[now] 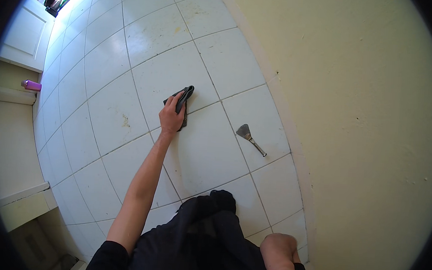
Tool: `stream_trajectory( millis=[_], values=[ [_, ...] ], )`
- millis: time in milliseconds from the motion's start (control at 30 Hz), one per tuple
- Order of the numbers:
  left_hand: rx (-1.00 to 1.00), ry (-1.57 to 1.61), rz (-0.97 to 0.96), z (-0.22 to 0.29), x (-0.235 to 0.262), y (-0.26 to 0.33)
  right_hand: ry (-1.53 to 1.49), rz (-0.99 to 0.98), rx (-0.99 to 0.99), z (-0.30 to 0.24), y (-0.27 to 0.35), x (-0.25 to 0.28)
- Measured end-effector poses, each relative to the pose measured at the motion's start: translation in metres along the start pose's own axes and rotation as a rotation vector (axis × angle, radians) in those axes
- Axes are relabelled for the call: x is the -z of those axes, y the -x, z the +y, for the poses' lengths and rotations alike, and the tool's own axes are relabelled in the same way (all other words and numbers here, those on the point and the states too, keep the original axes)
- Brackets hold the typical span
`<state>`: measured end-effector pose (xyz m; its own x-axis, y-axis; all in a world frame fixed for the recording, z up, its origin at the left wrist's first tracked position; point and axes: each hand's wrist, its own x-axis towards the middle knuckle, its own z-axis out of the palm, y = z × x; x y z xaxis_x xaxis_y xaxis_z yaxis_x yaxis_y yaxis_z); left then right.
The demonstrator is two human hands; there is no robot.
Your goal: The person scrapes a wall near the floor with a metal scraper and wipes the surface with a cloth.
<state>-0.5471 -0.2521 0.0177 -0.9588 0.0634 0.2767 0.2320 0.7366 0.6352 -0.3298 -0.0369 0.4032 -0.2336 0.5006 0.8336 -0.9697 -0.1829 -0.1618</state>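
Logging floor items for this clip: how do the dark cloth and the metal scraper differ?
The dark cloth is soft and crumpled; the metal scraper is rigid, with a flat blade and thin handle. The left hand presses the cloth; the scraper lies untouched, nearer the wall. Both rest on the white tiled floor.

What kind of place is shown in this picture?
Probably an indoor room or corridor in a building, under cleaning or renovation. The floor is white square tiles with stains, beside a pale yellow wall. The left hand presses a dark cloth on a tile; a metal scraper lies nearby.
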Motion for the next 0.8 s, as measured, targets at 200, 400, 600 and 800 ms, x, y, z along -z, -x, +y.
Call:
stream_trajectory(
  millis=[200, 400, 600, 800],
  values=[
    [-0.017, 0.000, 0.017, -0.001, -0.002, 0.000, -0.071, -0.011, 0.061, 0.008, 0.001, 0.001],
    [-0.025, 0.021, 0.007, 0.009, -0.013, -0.003, -0.029, 0.033, 0.178, 0.002, 0.002, 0.002],
    [-0.026, 0.009, 0.017, 0.002, -0.006, -0.002, -0.055, -0.038, 0.007, 0.002, -0.003, 0.001],
    [-0.030, 0.015, 0.015, 0.005, -0.008, -0.002, -0.002, -0.061, 0.033, 0.001, -0.003, 0.003]
  ],
)
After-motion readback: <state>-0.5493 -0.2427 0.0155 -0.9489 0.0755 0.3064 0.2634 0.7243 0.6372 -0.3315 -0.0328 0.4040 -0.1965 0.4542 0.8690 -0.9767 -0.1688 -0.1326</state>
